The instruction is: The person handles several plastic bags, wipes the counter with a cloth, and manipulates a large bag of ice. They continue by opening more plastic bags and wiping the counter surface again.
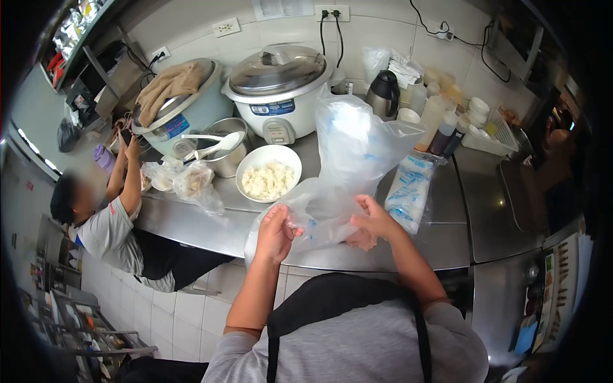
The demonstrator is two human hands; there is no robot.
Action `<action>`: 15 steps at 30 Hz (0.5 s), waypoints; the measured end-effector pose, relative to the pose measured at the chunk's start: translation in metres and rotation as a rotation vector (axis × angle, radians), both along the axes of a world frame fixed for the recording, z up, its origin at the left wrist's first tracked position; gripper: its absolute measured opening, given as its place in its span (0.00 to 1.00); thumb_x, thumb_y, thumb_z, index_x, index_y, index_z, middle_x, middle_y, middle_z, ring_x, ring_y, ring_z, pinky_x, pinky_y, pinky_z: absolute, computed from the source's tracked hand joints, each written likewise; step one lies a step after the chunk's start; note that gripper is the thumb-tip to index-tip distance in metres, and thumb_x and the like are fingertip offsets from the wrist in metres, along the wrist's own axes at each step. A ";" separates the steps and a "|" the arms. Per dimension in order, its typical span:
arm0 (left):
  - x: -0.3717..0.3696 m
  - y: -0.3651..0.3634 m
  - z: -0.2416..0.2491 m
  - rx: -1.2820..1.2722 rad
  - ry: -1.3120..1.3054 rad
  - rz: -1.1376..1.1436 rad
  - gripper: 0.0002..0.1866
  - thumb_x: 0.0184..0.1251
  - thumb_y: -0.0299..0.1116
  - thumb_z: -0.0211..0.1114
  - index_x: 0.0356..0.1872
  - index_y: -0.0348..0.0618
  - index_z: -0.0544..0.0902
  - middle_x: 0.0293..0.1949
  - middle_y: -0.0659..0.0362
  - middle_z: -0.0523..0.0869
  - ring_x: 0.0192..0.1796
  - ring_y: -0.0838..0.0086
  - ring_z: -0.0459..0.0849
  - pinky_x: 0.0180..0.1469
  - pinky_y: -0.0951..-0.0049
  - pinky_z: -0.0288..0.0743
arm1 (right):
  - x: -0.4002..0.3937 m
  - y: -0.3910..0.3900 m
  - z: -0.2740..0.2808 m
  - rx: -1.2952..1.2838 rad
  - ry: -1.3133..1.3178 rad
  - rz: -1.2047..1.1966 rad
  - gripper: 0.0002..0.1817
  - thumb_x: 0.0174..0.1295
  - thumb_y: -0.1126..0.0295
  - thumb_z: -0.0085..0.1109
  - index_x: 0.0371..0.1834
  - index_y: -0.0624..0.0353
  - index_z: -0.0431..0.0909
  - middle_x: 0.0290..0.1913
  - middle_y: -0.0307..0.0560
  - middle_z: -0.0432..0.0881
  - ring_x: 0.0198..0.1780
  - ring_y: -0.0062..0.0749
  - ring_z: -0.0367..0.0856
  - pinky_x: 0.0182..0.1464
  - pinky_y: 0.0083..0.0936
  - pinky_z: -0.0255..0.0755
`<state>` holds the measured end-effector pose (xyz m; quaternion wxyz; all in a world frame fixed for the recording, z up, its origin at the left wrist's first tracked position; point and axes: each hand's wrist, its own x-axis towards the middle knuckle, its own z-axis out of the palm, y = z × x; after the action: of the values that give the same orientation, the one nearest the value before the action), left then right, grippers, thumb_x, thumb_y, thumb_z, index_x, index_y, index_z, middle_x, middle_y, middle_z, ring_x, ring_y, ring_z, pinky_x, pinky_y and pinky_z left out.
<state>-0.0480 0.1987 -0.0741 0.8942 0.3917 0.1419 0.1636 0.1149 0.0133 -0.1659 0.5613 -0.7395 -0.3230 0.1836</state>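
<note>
A clear plastic bag [319, 214] is stretched between my two hands above the front of the steel counter. My left hand [274, 233] pinches its left side with curled fingers. On the other side, my right hand [377, 223] grips the film, thumb and forefinger bent toward it and the lower fingers partly behind the plastic. Just beyond stands a larger puffed-up plastic bag [354, 137], overlapping the one in my hands. A white bowl [241, 167] of cooked rice [268, 180] sits ahead of my left hand. Right of my right hand lies a flat pack of plastic bags [410, 191].
Two big rice cookers [278, 96] line the wall, one with a brown cloth [167, 89] on its lid. A metal pot [230, 159] carries a white rice paddle [227, 142]. Sauce bottles [442, 131] and a thermos [383, 96] stand right. Another person [108, 236] sits left.
</note>
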 end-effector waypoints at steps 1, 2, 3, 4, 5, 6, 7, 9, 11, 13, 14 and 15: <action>0.001 0.000 -0.003 0.016 0.015 0.021 0.08 0.60 0.36 0.50 0.27 0.43 0.71 0.22 0.63 0.75 0.22 0.80 0.74 0.26 0.78 0.71 | -0.016 -0.001 0.037 0.006 -0.169 -0.058 0.29 0.39 0.62 0.63 0.46 0.58 0.64 0.37 0.46 0.71 0.42 0.34 0.70 0.37 0.28 0.67; 0.002 0.000 -0.004 0.034 0.028 0.041 0.09 0.60 0.36 0.50 0.27 0.43 0.71 0.22 0.63 0.75 0.22 0.80 0.74 0.26 0.78 0.71 | -0.028 0.001 0.065 0.014 -0.339 -0.118 0.31 0.37 0.60 0.64 0.47 0.58 0.64 0.38 0.47 0.70 0.43 0.35 0.69 0.39 0.30 0.66; 0.003 -0.001 -0.004 0.046 0.030 0.036 0.09 0.60 0.36 0.50 0.27 0.43 0.71 0.21 0.63 0.75 0.22 0.79 0.74 0.26 0.78 0.71 | -0.034 0.005 0.077 0.109 -0.434 -0.037 0.32 0.36 0.60 0.64 0.47 0.58 0.64 0.38 0.47 0.70 0.43 0.36 0.69 0.39 0.30 0.65; 0.004 -0.002 -0.005 0.058 0.033 0.030 0.08 0.60 0.36 0.50 0.27 0.42 0.71 0.21 0.63 0.75 0.23 0.79 0.75 0.26 0.78 0.72 | -0.040 0.009 0.085 0.204 -0.528 0.042 0.33 0.36 0.59 0.64 0.48 0.58 0.64 0.37 0.48 0.70 0.42 0.36 0.69 0.40 0.31 0.65; 0.004 -0.003 -0.006 0.069 0.038 0.021 0.08 0.60 0.36 0.50 0.28 0.42 0.71 0.21 0.63 0.74 0.23 0.78 0.75 0.26 0.77 0.72 | -0.046 0.013 0.093 0.299 -0.617 0.118 0.34 0.35 0.58 0.64 0.49 0.57 0.64 0.37 0.48 0.71 0.42 0.37 0.69 0.40 0.32 0.64; 0.005 -0.003 -0.008 0.048 -0.007 0.015 0.08 0.61 0.35 0.50 0.29 0.42 0.70 0.22 0.62 0.75 0.23 0.77 0.75 0.27 0.77 0.72 | -0.055 0.019 0.101 0.236 -0.646 0.143 0.32 0.36 0.59 0.64 0.48 0.57 0.64 0.36 0.47 0.71 0.41 0.38 0.70 0.41 0.32 0.63; 0.006 -0.004 -0.011 0.026 -0.053 0.007 0.08 0.61 0.35 0.49 0.29 0.42 0.70 0.22 0.61 0.75 0.23 0.76 0.76 0.27 0.76 0.72 | -0.066 0.026 0.109 0.173 -0.674 0.166 0.31 0.37 0.59 0.63 0.47 0.57 0.65 0.35 0.47 0.71 0.40 0.39 0.70 0.43 0.31 0.62; 0.008 -0.002 -0.008 0.004 -0.166 0.087 0.07 0.61 0.34 0.49 0.32 0.41 0.69 0.25 0.60 0.75 0.25 0.73 0.76 0.28 0.75 0.73 | -0.072 0.037 0.091 0.059 -0.729 0.119 0.18 0.42 0.63 0.59 0.38 0.57 0.71 0.30 0.45 0.74 0.36 0.38 0.71 0.46 0.29 0.59; 0.011 0.004 0.010 0.001 -0.313 0.263 0.07 0.61 0.33 0.49 0.34 0.41 0.67 0.29 0.58 0.75 0.26 0.70 0.77 0.29 0.74 0.73 | -0.065 0.040 0.073 -0.072 -0.622 0.201 0.12 0.45 0.64 0.57 0.31 0.56 0.73 0.26 0.44 0.74 0.34 0.38 0.72 0.45 0.29 0.59; 0.010 0.005 0.043 0.329 -0.513 0.334 0.08 0.60 0.30 0.48 0.37 0.39 0.65 0.34 0.54 0.73 0.35 0.68 0.76 0.37 0.70 0.72 | -0.056 0.040 0.075 -0.094 -0.665 0.274 0.07 0.46 0.66 0.55 0.26 0.56 0.73 0.23 0.44 0.73 0.32 0.38 0.72 0.42 0.31 0.61; 0.010 0.004 0.060 0.523 -0.592 0.324 0.08 0.59 0.30 0.48 0.38 0.39 0.65 0.35 0.53 0.72 0.38 0.68 0.75 0.41 0.69 0.71 | -0.055 0.040 0.081 -0.051 -0.754 0.307 0.06 0.46 0.67 0.54 0.24 0.56 0.74 0.22 0.44 0.73 0.31 0.38 0.72 0.40 0.32 0.62; 0.012 0.006 0.070 0.789 -0.695 0.148 0.13 0.57 0.33 0.51 0.41 0.38 0.65 0.36 0.51 0.72 0.41 0.68 0.74 0.44 0.69 0.68 | -0.054 0.039 0.089 -0.010 -0.841 0.338 0.05 0.47 0.67 0.54 0.23 0.56 0.74 0.21 0.44 0.73 0.29 0.38 0.72 0.38 0.33 0.63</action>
<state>-0.0355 0.2052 -0.0039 0.6592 0.6100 -0.2080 0.3875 0.0605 0.0527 -0.0771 0.3397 -0.6894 -0.6384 -0.0423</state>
